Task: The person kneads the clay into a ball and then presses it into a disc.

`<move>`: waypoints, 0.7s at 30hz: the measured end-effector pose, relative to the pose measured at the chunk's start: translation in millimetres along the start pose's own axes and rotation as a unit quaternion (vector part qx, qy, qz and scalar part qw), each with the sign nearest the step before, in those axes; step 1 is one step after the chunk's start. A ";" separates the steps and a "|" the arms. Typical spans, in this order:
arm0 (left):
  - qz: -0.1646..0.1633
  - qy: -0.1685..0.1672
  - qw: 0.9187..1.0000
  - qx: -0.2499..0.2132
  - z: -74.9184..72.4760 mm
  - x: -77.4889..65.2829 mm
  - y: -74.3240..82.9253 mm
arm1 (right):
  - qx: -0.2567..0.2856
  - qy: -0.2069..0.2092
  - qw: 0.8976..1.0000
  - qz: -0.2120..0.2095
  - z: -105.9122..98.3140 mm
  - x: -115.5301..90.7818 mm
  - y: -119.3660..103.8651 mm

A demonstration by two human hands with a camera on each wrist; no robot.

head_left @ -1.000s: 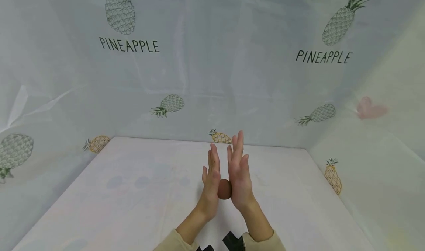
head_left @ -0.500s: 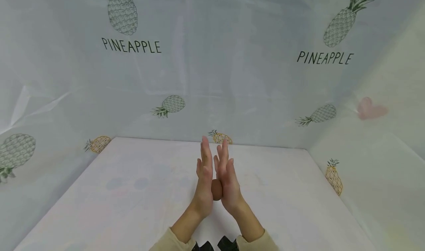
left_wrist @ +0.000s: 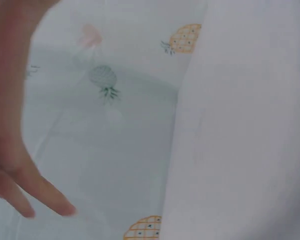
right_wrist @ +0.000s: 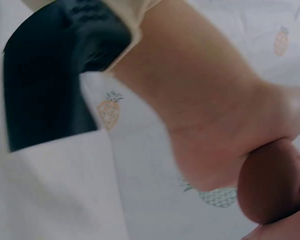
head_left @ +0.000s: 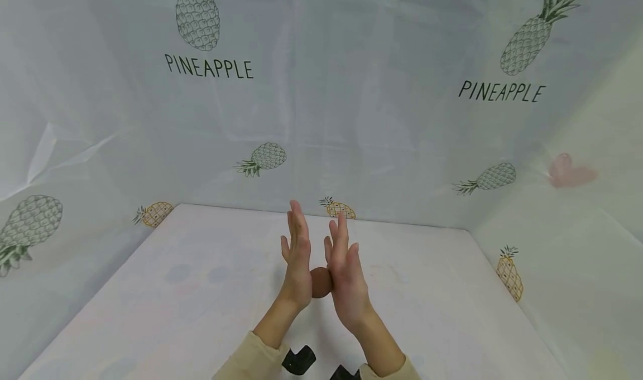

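Note:
A smooth brown ball point(head_left: 321, 283) is pressed between the lower palms of both hands in the head view. My left hand point(head_left: 297, 257) touches its left side, palm turned inward, with the fingers straight and pointing up and away. My right hand point(head_left: 346, 277) bears on its right side, the fingers likewise extended. In the right wrist view the brown ball point(right_wrist: 272, 182) shows small cracks on its right side, squeezed between the heels of the palms. The left wrist view catches only part of a hand point(left_wrist: 12, 145) along its left edge, and the ball is out of sight there.
Underneath is a white tabletop point(head_left: 211, 296). A pale curtain point(head_left: 341, 101) printed with pineapples encloses it at the back and sides. Black wrist mounts point(head_left: 300, 360) sit by the beige sleeves point(head_left: 251, 360).
Both hands have shifted left with the ball between them. Half a second ago the palms were closer together; now the left hand stands slightly farther from the right. The ball appears rounder.

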State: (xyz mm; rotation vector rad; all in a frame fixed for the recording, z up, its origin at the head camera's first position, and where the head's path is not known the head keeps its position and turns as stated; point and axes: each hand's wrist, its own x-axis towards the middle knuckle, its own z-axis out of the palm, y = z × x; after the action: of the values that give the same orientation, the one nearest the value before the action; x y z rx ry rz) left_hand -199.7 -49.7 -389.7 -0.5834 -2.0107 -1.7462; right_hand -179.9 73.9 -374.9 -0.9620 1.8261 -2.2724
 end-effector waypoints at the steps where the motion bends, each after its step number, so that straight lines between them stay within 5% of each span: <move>1: -0.005 -0.002 1.000 -0.003 2.3 -0.5 -1.0 | -0.005 0.003 1.000 -0.005 -1.0 -0.6 -2.0; 10: 0.003 -0.061 0.998 -0.031 24.6 -15.9 1.3 | -0.018 0.035 0.999 -0.037 -13.4 1.2 -8.5; 21: 0.028 -0.072 0.994 -0.073 25.9 -18.6 23.0 | 0.006 0.017 1.000 -0.007 -18.8 4.0 5.3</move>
State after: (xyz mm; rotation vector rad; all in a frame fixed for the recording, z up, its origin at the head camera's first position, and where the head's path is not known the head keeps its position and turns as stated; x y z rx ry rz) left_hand -172.4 -21.9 -384.6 -0.8261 -1.9506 -1.8772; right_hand -194.3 86.7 -379.8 -0.9436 1.8210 -2.3195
